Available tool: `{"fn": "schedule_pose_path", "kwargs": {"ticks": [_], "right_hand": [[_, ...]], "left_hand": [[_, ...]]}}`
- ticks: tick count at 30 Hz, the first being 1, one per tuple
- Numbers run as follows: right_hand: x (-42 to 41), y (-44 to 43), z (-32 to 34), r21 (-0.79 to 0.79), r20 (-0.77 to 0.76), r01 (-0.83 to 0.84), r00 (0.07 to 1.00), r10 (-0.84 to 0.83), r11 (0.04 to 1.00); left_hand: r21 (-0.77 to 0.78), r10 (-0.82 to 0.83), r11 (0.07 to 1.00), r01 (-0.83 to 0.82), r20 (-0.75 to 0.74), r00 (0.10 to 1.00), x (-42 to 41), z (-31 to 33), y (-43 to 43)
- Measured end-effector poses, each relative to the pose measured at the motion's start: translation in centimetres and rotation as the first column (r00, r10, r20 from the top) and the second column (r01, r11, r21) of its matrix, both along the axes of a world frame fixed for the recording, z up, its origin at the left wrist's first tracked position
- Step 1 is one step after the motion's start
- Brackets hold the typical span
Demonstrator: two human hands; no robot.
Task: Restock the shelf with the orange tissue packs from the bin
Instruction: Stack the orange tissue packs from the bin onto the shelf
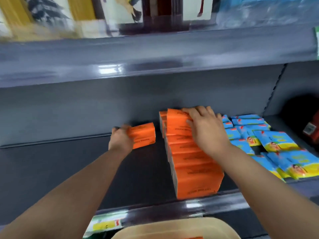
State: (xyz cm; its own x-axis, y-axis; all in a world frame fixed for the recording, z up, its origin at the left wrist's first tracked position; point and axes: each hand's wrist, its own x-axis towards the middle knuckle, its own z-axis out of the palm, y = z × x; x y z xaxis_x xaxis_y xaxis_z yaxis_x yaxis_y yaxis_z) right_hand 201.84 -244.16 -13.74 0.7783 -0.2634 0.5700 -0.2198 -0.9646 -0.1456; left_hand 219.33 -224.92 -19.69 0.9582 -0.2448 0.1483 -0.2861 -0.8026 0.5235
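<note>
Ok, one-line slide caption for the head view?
Left hand holds a rectangular orange tissue pack over the dark grey shelf; right hand grips the stocked orange row.

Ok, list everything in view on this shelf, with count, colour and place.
shelf: one, dark grey, across the middle.
orange row: one line, count unclear, orange, shelf centre, front to back.
rear pack: one, orange, back of the row.
loose pack: one, orange, left of the row, apart.
blue packs: many, blue and yellow, right of the row.
dark item: one, black and red, far right.
bin: one, beige, bottom edge.
upper-shelf goods: blurred, top.
left hand: grips the loose pack.
right hand: fingers curled over the rear pack.
</note>
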Motion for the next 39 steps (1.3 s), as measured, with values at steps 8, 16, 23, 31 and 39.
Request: {"fn": "schedule_pose_path", "kwargs": {"ticks": [8, 16, 23, 31, 39], "right_hand": [[1.7, -3.8, -1.0, -0.056, 0.023, -0.046, 0.999, 0.047, 0.997], [2.8, -4.7, -1.6, -0.028, 0.009, -0.056, 0.998, 0.057, 0.998], [4.2, -4.1, -0.1, -0.016, 0.017, -0.105, 0.994, 0.105, 0.994], [12.3, 1.5, 1.0, 0.124, -0.183, -0.255, 0.944, 0.275, 0.959], [15.1, 2.6, -2.5, 0.05, -0.457, -0.13, 0.879, 0.139, 0.99]], "left_hand": [[-0.115, 0.033, 0.993, -0.02, 0.112, 0.993, 4.7, -0.2, -6.0], [-0.278, 0.076, 0.959, -0.051, 0.083, 0.994, 5.9, -0.8, -8.8], [-0.354, 0.056, 0.935, -0.033, 0.055, 0.997, 5.0, -1.8, -7.5], [-0.397, 0.02, 0.917, 0.031, 0.122, 0.992, 4.3, 0.4, -2.3], [-0.371, -0.14, 0.917, 0.147, 0.046, 0.989, 4.6, -0.3, -1.0]]}}
